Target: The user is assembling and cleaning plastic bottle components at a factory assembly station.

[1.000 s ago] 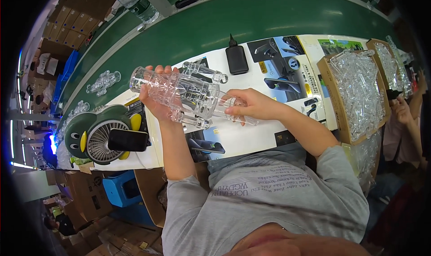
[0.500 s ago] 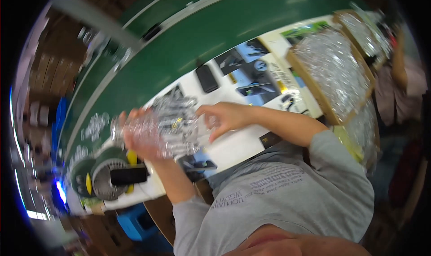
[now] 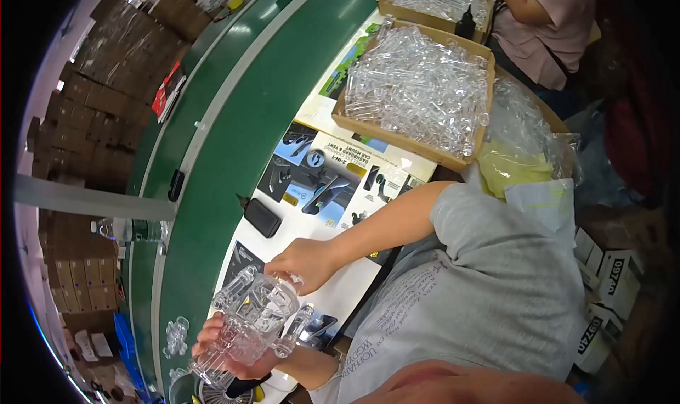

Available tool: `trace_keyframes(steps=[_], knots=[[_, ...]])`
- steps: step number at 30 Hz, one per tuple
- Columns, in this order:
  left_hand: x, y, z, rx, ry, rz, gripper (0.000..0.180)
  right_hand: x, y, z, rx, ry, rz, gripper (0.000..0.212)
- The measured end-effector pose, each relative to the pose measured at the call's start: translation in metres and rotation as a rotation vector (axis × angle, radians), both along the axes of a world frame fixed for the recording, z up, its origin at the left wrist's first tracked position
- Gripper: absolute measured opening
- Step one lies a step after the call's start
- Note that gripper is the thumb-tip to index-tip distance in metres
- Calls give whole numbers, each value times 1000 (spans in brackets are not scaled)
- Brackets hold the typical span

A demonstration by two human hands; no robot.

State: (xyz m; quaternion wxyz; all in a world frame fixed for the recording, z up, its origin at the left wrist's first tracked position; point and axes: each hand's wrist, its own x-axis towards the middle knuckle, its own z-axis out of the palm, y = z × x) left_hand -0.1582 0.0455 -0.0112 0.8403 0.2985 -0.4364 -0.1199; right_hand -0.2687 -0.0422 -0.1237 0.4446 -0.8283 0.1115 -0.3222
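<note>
My left hand [image 3: 256,366] is wrapped around the lower body of a clear plastic assembly [image 3: 263,306], with a ribbed round body and several clear tubes standing out from it. My right hand [image 3: 310,261] has its fingers curled at the upper end of the same assembly; its fingertips are partly hidden, and a small clear piece shows beside them. Below both hands lie printed flat boxes [image 3: 312,174] on a white table surface. A black rounded case [image 3: 262,217] sits on the table beyond my right hand.
An open cardboard tray [image 3: 397,146] heaped with clear tubes stands to the right, with another such tray [image 3: 386,8] behind it. A green conveyor [image 3: 248,85] runs along the far side. Loose clear parts [image 3: 176,335] lie at left, near a fan [image 3: 216,393]. A co-worker's arm [image 3: 523,1] shows at upper right.
The view has turned to the right, bringing the tube trays into fuller sight. My right hand, earlier spread beside the clear assembly, now has its fingers closed at its upper end.
</note>
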Motion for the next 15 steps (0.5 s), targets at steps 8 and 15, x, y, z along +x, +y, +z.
trace_keyframes(steps=[8,15], knots=[[11,-1,0,-32,-174,-186,50,-8,-8,13,34,73,104,36],[2,3,1,-133,-244,-75,59,2,-4,6,-56,-84,-29,48]])
